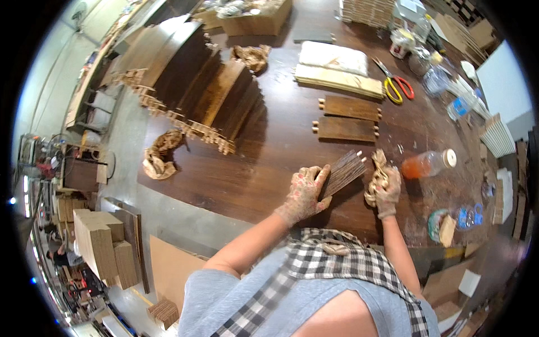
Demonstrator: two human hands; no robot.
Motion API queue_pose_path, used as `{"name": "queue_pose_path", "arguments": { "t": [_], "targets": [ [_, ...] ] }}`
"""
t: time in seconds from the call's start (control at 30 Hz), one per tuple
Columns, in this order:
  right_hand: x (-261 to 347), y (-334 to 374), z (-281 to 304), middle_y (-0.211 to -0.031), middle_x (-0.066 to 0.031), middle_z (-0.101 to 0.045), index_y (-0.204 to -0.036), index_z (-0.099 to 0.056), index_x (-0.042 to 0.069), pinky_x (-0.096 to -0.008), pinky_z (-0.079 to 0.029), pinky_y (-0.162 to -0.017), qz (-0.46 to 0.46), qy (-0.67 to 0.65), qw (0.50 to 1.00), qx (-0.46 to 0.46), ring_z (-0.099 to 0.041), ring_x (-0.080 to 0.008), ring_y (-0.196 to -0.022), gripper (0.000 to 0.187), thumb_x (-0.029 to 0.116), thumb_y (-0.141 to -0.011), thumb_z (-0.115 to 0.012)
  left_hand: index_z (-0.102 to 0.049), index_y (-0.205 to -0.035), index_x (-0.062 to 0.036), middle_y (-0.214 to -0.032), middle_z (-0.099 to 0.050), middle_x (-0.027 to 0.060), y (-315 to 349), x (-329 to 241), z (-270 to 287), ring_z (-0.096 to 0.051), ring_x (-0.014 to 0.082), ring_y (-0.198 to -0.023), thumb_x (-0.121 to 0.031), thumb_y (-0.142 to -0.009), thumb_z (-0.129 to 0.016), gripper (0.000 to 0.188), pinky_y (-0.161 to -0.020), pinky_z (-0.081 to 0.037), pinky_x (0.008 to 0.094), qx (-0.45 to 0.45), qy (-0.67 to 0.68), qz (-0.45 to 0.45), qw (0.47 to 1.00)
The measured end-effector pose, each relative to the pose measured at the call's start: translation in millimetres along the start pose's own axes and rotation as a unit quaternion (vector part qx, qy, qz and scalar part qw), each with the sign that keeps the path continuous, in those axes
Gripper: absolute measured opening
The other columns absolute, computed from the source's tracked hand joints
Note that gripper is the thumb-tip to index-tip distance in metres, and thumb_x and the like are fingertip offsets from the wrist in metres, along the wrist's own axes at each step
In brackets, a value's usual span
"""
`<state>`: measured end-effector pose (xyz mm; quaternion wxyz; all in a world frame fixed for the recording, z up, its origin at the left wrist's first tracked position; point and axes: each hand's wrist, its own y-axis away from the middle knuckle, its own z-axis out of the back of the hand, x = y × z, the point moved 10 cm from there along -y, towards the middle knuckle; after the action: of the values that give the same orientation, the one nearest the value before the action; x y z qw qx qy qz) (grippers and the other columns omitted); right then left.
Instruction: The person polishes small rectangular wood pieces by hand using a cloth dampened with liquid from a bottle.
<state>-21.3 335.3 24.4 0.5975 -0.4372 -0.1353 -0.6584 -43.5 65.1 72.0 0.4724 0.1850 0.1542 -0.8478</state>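
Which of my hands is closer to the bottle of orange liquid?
Right. Your right hand, gripping the tan rag, is just left of the bottle; your left hand, holding the dark wood piece, is farther left.

The slat (345, 173) in the left fingers (321, 177) looks like rough-grained wood. Beyond them, the desk (281, 126) appears smooth, faintly glossy.
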Motion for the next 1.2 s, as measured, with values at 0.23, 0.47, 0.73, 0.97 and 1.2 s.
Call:
{"name": "queue_pose_path", "arguments": {
  "t": [0.23, 0.47, 0.73, 0.97, 1.2],
  "targets": [
    [-15.0, 4.7, -0.9, -0.097, -0.0115, -0.063, -0.102, -0.065, 0.003, -0.0403, -0.047, -0.089, -0.018, -0.066, 0.998, -0.019, -0.06, -0.0301, -0.093, 0.018, 0.005, -0.084, -0.067, -0.062, -0.133, -0.0107, -0.128, -0.061, 0.0138, -3.5, 42.7, 241.9, -0.056, 0.0352, -0.118, -0.015, -0.073, -0.083, 0.063, -0.104, -0.043, 0.0485, -0.304, -0.114, -0.001, 0.946],
    [5.6, 0.8, 2.5, -0.097, -0.0125, -0.064, -0.101, -0.065, 0.003, -0.0429, -0.048, -0.088, 0.005, 0.01, 0.999, -0.032, -0.062, -0.0311, -0.096, 0.017, 0.006, -0.085, -0.07, -0.063, -0.135, -0.0155, -0.138, -0.057, 0.0075, -25.2, 54.9, 222.7, -0.049, 0.0276, -0.132, -0.004, -0.079, -0.08, 0.06, -0.111, -0.043, 0.0418, -0.306, -0.168, -0.004, 0.937],
    [-5.7, -74.7, -34.4, -0.154, -0.0226, -0.044, -0.156, -0.034, 0.003, -0.0395, -0.034, -0.122, -0.058, -0.029, 0.997, 0.047, -0.041, -0.0367, -0.145, 0.09, 0.002, -0.073, -0.069, -0.023, -0.159, -0.001, -0.153, -0.036, 0.028, -104.2, 87.0, -3.4, -0.038, 0.0409, -0.142, -0.014, -0.078, -0.084, 0.102, -0.117, -0.039, 0.046, -0.159, 0.13, 0.04, 0.978],
    [10.4, -46.9, -30.0, -0.147, -0.02, -0.053, -0.148, -0.045, 0.002, -0.0387, -0.041, -0.116, -0.075, -0.038, 0.987, 0.138, -0.053, -0.0355, -0.135, 0.079, 0.011, -0.074, -0.071, -0.031, -0.156, -0.0016, -0.144, -0.049, 0.0234, -73.1, 64.3, -24.1, -0.051, 0.0413, -0.124, -0.011, -0.076, -0.084, 0.097, -0.108, -0.043, 0.0481, -0.068, 0.088, 0.01, 0.994],
    [-7.7, 34.0, 23.9, -0.113, -0.0124, -0.071, -0.121, -0.063, 0.001, -0.0287, -0.06, -0.079, -0.318, -0.359, 0.874, 0.078, -0.07, -0.0167, -0.093, 0.027, 0.004, -0.094, -0.062, -0.033, -0.156, 0.002, -0.138, -0.058, 0.0183, 16.2, 29.5, -24.2, -0.053, 0.0381, -0.122, -0.014, -0.072, -0.086, 0.101, -0.106, -0.042, 0.0473, -0.03, 0.158, -0.018, 0.987]
  ]
}}
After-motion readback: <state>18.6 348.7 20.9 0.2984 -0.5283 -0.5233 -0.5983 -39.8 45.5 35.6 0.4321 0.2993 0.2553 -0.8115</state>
